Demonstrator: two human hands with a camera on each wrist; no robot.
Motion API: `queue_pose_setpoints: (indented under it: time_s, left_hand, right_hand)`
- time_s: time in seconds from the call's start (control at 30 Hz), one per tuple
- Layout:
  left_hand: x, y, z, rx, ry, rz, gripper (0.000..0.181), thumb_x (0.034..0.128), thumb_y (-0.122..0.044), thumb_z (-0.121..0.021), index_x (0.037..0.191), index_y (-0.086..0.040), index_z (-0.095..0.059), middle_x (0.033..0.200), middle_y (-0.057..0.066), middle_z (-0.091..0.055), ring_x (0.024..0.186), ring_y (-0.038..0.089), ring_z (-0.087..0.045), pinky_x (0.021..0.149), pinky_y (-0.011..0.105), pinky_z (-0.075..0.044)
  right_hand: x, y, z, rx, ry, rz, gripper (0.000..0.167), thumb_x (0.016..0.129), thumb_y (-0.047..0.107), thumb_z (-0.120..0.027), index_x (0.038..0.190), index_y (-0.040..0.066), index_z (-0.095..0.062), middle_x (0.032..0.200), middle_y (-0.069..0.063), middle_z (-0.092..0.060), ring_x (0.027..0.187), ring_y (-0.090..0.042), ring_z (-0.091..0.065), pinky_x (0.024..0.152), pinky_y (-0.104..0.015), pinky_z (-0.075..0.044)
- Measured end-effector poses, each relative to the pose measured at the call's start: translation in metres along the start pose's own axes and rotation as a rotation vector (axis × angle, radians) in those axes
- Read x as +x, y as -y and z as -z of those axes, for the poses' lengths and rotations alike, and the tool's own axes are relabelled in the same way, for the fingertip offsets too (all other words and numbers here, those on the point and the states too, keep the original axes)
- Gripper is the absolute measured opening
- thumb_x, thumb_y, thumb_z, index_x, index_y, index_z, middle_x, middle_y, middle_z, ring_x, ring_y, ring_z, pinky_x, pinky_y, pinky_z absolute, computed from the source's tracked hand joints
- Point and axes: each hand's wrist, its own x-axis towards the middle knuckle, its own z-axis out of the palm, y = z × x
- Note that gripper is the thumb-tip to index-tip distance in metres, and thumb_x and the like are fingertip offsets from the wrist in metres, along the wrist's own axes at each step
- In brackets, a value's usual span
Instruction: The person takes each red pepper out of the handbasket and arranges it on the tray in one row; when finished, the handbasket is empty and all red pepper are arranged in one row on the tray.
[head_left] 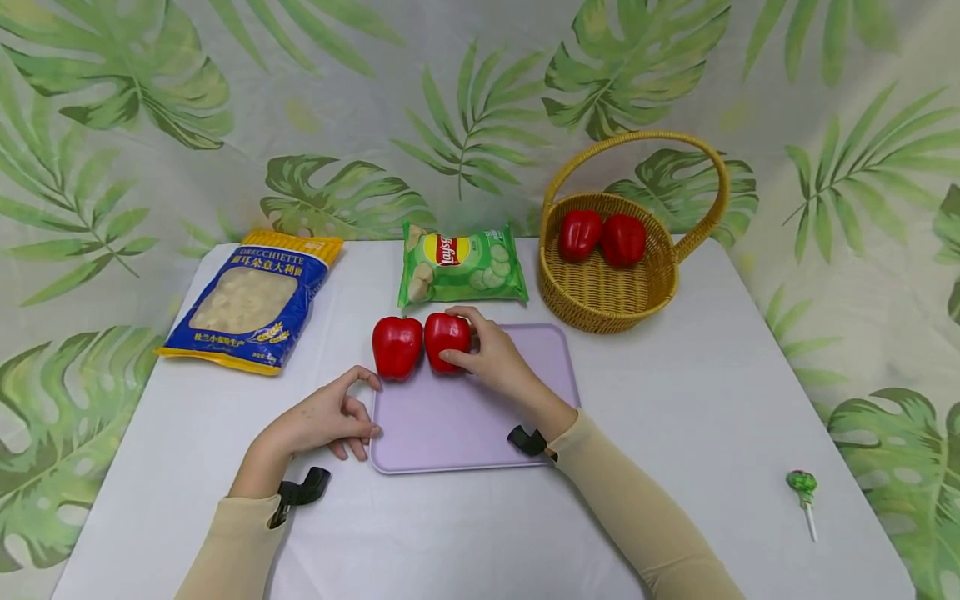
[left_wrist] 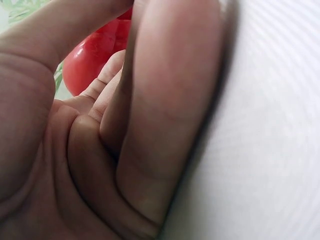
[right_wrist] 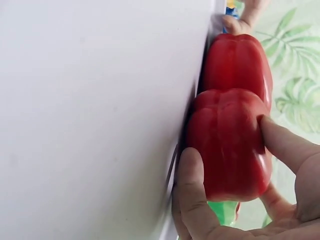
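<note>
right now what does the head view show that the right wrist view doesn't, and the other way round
Only the head view: the wicker basket with two peppers in it, the lollipop and the tan sleeves.

Only the right wrist view: a close look at the grooved side of the held pepper that faces the right palm.

Both: that pepper in the right hand, the pepper beside it, part of the left hand, and the green chip bag, just a patch in the wrist view.
</note>
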Motion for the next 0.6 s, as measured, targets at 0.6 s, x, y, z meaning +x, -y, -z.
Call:
queue_pose_setpoints:
  time_s: [0.6]
  left_hand:
    - [0.001, 0.001, 0.0, -0.003, -0.002, -0.007, 0.065, 0.0934, -0.022, -0.083, 0.14, -0.011, -0.038, 0.084, 0.009, -0.077, 0.069, 0.029, -0.078, 0.054, 0.032, -0.06]
  right_hand:
    - [-0.013, 0.015, 0.065, 0.022, -0.066, 0.013, 0.079, 0.096, 0.038, -0.08, 0.162, 0.035, -0.037, 0.157, -0.022, -0.047, 0.136, -0.041, -0.058, 0.099, -0.057, -0.058]
